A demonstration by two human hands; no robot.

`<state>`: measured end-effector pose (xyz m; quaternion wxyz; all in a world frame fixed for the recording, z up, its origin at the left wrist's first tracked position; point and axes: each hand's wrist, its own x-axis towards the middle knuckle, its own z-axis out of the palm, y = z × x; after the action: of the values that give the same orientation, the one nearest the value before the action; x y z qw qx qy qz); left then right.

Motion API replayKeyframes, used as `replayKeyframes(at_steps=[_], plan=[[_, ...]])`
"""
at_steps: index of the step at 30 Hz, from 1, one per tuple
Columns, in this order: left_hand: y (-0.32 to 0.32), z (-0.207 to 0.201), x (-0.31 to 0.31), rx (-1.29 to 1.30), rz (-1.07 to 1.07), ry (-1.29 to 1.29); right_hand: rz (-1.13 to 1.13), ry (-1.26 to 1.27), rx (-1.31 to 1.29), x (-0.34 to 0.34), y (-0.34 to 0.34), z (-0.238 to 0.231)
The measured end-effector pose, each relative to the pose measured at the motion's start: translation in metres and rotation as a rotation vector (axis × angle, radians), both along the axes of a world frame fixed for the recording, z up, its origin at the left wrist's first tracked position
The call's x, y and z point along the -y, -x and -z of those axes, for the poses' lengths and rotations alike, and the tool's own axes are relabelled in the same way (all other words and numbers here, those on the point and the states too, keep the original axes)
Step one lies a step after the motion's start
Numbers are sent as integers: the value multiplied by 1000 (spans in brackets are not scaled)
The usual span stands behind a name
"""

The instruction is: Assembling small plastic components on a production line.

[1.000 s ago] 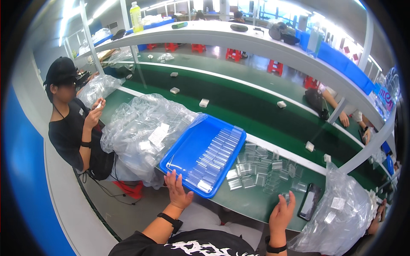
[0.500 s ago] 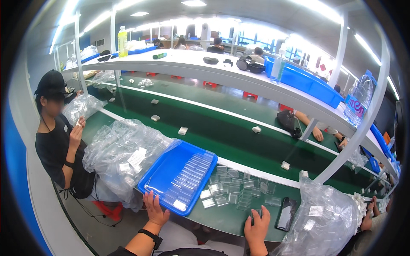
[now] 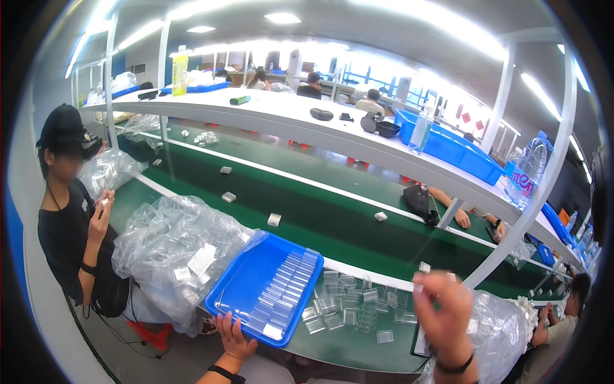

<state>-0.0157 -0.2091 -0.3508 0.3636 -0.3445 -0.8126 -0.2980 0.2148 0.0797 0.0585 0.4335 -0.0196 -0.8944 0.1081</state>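
Note:
My left hand (image 3: 235, 339) hooks its fingers over the near rim of a blue tray (image 3: 238, 275), which juts past the table's near edge. Clear plastic cases (image 3: 291, 281) stand in rows along the tray's right side. Right of it, several loose clear cases (image 3: 358, 304) lie on the green table, one lone case (image 3: 384, 336) nearest me. Raised over the table's right side, my right hand (image 3: 444, 317) is blurred; its fingers curl near one another, and whether they hold anything is unclear. It partly covers a dark phone (image 3: 420, 341).
Clear plastic bags (image 3: 169, 246) bulge left of the tray, another bag (image 3: 502, 333) at right. Beyond runs a green conveyor belt (image 3: 320, 233) with small white pieces (image 3: 274, 219). A white shelf (image 3: 275, 110) with posts spans above. A co-worker (image 3: 70, 211) sits left, others at right.
My right hand has risen up and rightward from the table, and a single clear case now lies where it was. My left hand stays at the tray's rim. The whole view has shifted slightly.

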Motion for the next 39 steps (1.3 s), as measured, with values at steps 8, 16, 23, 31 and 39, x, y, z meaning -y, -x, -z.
replayKeyframes(at_steps=[8, 16, 23, 31, 39], plan=[[8, 7, -4, -38, 28, -46, 342, -702, 315, -82, 229, -175], [13, 25, 15, -44, 47, 51, 459, -789, 755, -132, 307, -177], [18, 30, 13, -71, 69, 36, 341, -696, 710, -106, 298, -187], [16, 18, 11, -118, 82, 11, 130, -582, 612, -92, 270, -209], [14, 17, 13, -67, 84, 4, 22, -550, 587, -86, 238, -218]])
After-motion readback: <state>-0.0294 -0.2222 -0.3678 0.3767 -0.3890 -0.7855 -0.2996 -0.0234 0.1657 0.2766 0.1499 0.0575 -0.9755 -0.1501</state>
